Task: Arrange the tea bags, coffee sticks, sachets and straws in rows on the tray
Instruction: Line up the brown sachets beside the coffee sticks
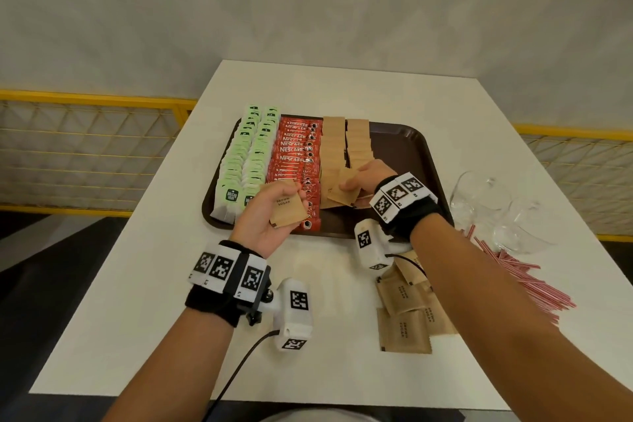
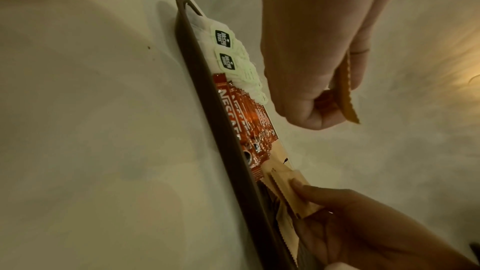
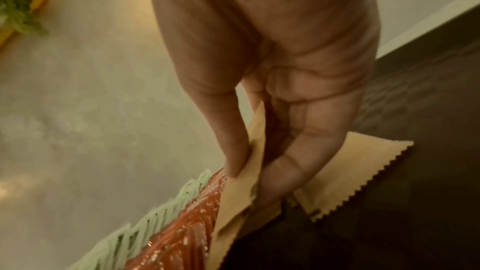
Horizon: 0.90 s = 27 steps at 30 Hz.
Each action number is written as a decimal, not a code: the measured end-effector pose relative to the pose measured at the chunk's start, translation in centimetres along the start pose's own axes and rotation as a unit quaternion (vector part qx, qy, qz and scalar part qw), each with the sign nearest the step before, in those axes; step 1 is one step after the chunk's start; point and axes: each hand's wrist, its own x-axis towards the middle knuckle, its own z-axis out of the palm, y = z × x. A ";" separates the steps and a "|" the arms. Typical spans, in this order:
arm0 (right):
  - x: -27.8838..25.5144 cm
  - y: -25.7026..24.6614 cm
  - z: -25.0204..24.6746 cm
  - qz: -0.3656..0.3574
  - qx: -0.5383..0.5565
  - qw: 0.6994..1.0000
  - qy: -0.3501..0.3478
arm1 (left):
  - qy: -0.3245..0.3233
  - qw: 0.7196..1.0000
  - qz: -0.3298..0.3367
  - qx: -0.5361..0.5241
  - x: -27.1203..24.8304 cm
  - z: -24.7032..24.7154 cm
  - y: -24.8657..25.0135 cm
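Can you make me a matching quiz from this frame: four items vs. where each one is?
Things:
1. tea bags
2. coffee sticks
3. straws
4. glass cups

Places:
A. on the table, right of the tray, beyond the red-striped pile
B. leftmost rows on the tray
C. loose pile on the table near the right forearm
D. on the tray, between the green rows and the brown sachets

Pairs: 1-B, 2-D, 3-C, 4-A

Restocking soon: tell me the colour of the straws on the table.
Red and white striped straws; the head view shows them best.
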 end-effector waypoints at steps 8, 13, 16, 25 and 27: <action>2.1 0.5 0.1 0.002 -0.096 0.995 0.030 | 0.003 0.999 -0.029 -0.031 -0.1 -0.1 0.2; 0.7 -0.2 -0.6 0.014 -0.025 0.999 0.016 | -0.002 0.998 -0.052 -0.044 -0.1 -0.2 0.0; -0.1 -0.1 -2.7 0.010 0.078 0.997 -0.009 | -0.015 0.997 -0.060 -0.054 -0.1 -0.3 0.1; 0.6 2.1 -5.0 0.035 -0.062 0.997 -0.002 | -0.038 0.995 -0.084 -0.044 0.1 0.8 -0.2; 1.1 2.2 -4.3 0.028 -0.096 0.995 0.002 | -0.047 0.994 -0.087 -0.039 0.1 1.1 -0.3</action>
